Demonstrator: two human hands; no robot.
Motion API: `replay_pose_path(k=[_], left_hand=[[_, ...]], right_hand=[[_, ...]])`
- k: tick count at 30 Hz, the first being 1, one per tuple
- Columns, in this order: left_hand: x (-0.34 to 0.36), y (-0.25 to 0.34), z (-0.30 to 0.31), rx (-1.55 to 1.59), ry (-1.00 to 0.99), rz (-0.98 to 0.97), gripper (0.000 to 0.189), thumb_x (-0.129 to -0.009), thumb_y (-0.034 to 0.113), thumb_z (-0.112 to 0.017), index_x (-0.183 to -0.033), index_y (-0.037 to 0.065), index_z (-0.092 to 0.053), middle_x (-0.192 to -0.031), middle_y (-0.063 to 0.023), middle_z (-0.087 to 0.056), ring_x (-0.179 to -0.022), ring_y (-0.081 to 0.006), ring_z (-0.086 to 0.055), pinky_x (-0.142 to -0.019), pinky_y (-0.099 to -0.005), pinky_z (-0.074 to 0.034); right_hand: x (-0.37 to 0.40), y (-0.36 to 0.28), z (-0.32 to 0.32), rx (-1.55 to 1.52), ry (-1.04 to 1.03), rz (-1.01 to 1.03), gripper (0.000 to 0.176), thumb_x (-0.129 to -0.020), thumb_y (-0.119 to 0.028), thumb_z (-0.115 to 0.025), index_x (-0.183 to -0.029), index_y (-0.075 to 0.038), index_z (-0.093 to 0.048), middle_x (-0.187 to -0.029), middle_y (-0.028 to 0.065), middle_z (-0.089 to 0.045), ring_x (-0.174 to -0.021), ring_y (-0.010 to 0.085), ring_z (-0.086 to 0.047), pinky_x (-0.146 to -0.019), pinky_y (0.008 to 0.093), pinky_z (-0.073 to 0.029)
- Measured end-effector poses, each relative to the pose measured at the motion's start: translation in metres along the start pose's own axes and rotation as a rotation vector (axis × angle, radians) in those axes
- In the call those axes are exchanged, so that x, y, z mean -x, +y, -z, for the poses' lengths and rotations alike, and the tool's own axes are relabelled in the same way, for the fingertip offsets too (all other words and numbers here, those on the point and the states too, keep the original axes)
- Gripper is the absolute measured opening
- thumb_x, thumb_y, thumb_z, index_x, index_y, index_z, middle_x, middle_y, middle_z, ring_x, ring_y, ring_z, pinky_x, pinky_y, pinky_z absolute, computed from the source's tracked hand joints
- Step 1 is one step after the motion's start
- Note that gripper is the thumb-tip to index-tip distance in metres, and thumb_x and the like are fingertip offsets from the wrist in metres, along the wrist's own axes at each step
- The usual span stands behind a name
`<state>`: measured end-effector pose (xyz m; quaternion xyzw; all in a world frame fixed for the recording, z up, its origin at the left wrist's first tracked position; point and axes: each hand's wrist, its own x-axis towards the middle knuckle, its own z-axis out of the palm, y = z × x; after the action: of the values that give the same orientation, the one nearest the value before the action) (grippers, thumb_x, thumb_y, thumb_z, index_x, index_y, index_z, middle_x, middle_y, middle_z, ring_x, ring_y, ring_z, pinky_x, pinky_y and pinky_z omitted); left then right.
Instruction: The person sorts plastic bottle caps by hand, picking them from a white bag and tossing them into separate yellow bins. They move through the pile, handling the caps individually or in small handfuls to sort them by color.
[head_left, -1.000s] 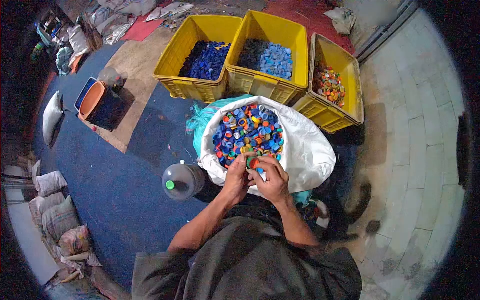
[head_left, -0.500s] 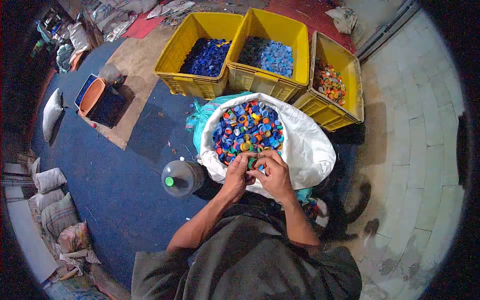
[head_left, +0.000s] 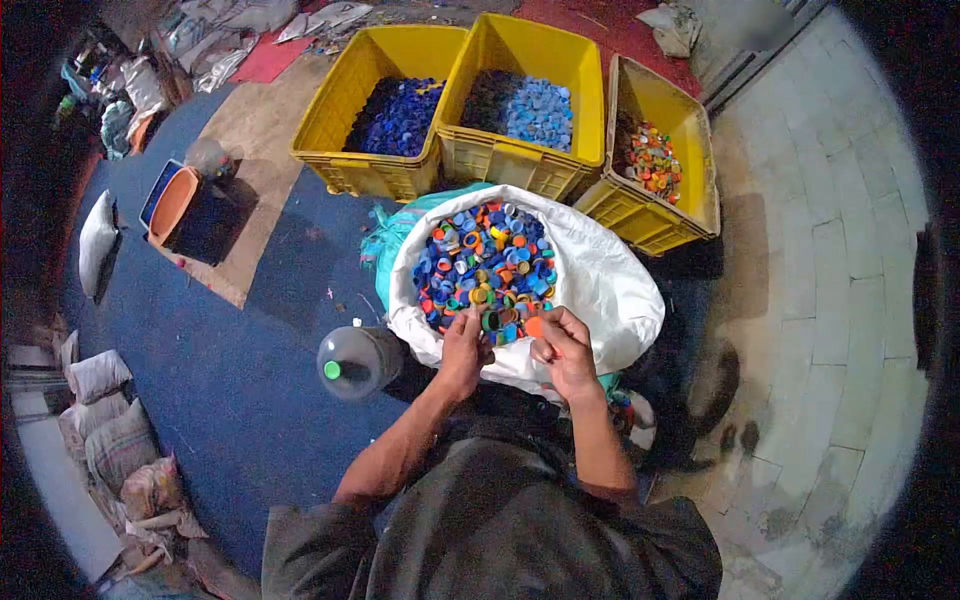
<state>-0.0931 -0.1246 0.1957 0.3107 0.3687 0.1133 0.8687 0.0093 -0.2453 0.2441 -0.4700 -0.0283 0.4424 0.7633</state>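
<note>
A white woven sack (head_left: 615, 290) stands in front of me, its mouth rolled back around a heap of mixed bottle caps (head_left: 485, 260), mostly blue with orange, red, yellow, green and white ones. Over the heap's near edge, my right hand (head_left: 568, 358) pinches an orange bottle cap (head_left: 534, 327) between thumb and fingers. My left hand (head_left: 464, 352) is closed at the sack's near rim, fingers curled. A dark green cap (head_left: 490, 321) lies right beside its fingertips; whether the hand grips anything is hidden.
Behind the sack stand three yellow crates: one with dark blue caps (head_left: 318, 125), one with black and light blue caps (head_left: 590, 100), one with orange and mixed caps (head_left: 705, 170). A large clear bottle (head_left: 372, 362) with a green cap is left. An orange basin (head_left: 174, 205) sits farther off.
My hands have moved apart from where they met over the green cap. The right one now shows an orange cap in its fingers. The view has shifted slightly.
</note>
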Motion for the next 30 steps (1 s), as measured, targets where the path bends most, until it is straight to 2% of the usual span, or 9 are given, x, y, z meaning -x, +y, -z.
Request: replay_pose_path(k=[5,6,9,10,14,17,20,26,30], left_hand=[[-0.069,-0.028,-0.001,0.102,0.033,0.105,0.036,-0.093,0.044,-0.046,-0.103,0.01,-0.053,-0.07,0.002,-0.049,-0.054,-0.0103,-0.047,-0.045,-0.0263,-0.038],[-0.084,-0.04,-0.007,0.071,0.123,0.079,0.036,-0.085,0.042,-0.061,-0.099,0.011,-0.05,-0.065,0.0037,-0.046,-0.047,-0.0066,-0.04,-0.04,-0.0221,-0.03],[-0.1,-0.058,-0.007,-0.22,-0.039,0.036,0.042,-0.081,0.032,-0.068,-0.107,0.006,-0.049,-0.076,-0.0004,-0.055,-0.051,-0.0068,-0.045,-0.041,-0.0236,-0.035],[-0.087,-0.045,-0.011,-0.25,0.016,0.206,0.039,-0.077,0.022,-0.073,-0.105,0.002,-0.054,-0.082,-0.0039,-0.061,-0.059,-0.0088,-0.052,-0.051,-0.0254,-0.043],[-0.106,-0.085,0.046,-0.38,0.129,-0.016,0.021,-0.076,0.02,-0.074,-0.077,0.003,-0.062,-0.074,-0.0035,-0.061,-0.07,-0.012,-0.056,-0.072,-0.0267,-0.045],[-0.104,-0.066,0.071,-0.291,0.319,0.139,0.025,-0.078,0.024,-0.073,-0.071,0.005,-0.058,-0.07,-0.0003,-0.058,-0.062,-0.008,-0.05,-0.059,-0.0241,-0.041],[-0.142,-0.088,0.133,-0.308,0.378,-0.13,0.027,-0.078,0.026,-0.072,-0.069,0.007,-0.055,-0.066,0.0012,-0.054,-0.056,-0.0076,-0.045,-0.051,-0.0237,-0.038],[-0.18,-0.06,0.157,-0.612,0.544,-0.306,0.031,-0.072,0.022,-0.075,-0.087,0.001,-0.057,-0.076,-0.0059,-0.06,-0.068,-0.0151,-0.057,-0.063,-0.0298,-0.047],[-0.195,-0.042,0.147,-0.909,0.584,-0.491,0.034,-0.069,0.022,-0.075,-0.088,0.001,-0.057,-0.081,-0.0132,-0.062,-0.078,-0.0297,-0.06,-0.074,-0.0382,-0.046]], right_hand=[[-0.005,0.009,0.028,-0.274,0.103,0.044,0.006,-0.086,-0.011,-0.057,-0.085,-0.008,-0.052,-0.075,0.0047,-0.056,-0.053,0.0102,-0.044,-0.051,0.0262,-0.035],[-0.004,0.011,0.036,-0.304,0.108,0.04,0.007,-0.085,-0.012,-0.058,-0.085,-0.008,-0.052,-0.075,0.0046,-0.056,-0.057,0.012,-0.048,-0.055,0.029,-0.039],[-0.005,0.022,0.049,-0.318,0.221,0.042,0.009,-0.083,-0.014,-0.058,-0.088,-0.009,-0.053,-0.082,0.0078,-0.058,-0.062,0.0141,-0.049,-0.061,0.0295,-0.041],[-0.006,0.025,0.053,-0.319,0.259,0.027,0.009,-0.083,-0.014,-0.058,-0.089,-0.009,-0.053,-0.081,0.0074,-0.058,-0.064,0.0148,-0.05,-0.062,0.0302,-0.041],[-0.009,0.041,0.066,-0.359,0.336,-0.035,0.011,-0.082,-0.014,-0.057,-0.09,-0.008,-0.055,-0.08,0.0062,-0.057,-0.068,0.0176,-0.053,-0.066,0.032,-0.043],[-0.012,0.053,0.071,-0.442,0.313,-0.086,0.013,-0.081,-0.016,-0.057,-0.088,-0.007,-0.054,-0.079,0.0061,-0.056,-0.07,0.0191,-0.053,-0.066,0.0333,-0.043],[-0.015,0.066,0.07,-0.502,0.297,-0.12,0.014,-0.082,-0.02,-0.057,-0.086,-0.006,-0.055,-0.079,0.006,-0.055,-0.072,0.0201,-0.052,-0.068,0.0344,-0.044],[-0.033,0.089,0.06,-0.503,0.328,-0.191,0.015,-0.084,-0.024,-0.056,-0.086,-0.008,-0.054,-0.08,0.0056,-0.055,-0.073,0.0205,-0.051,-0.068,0.0351,-0.042],[-0.038,0.091,0.044,-0.46,0.356,-0.199,0.016,-0.083,-0.025,-0.056,-0.083,-0.009,-0.052,-0.08,0.0054,-0.053,-0.075,0.0199,-0.049,-0.07,0.0345,-0.04]])
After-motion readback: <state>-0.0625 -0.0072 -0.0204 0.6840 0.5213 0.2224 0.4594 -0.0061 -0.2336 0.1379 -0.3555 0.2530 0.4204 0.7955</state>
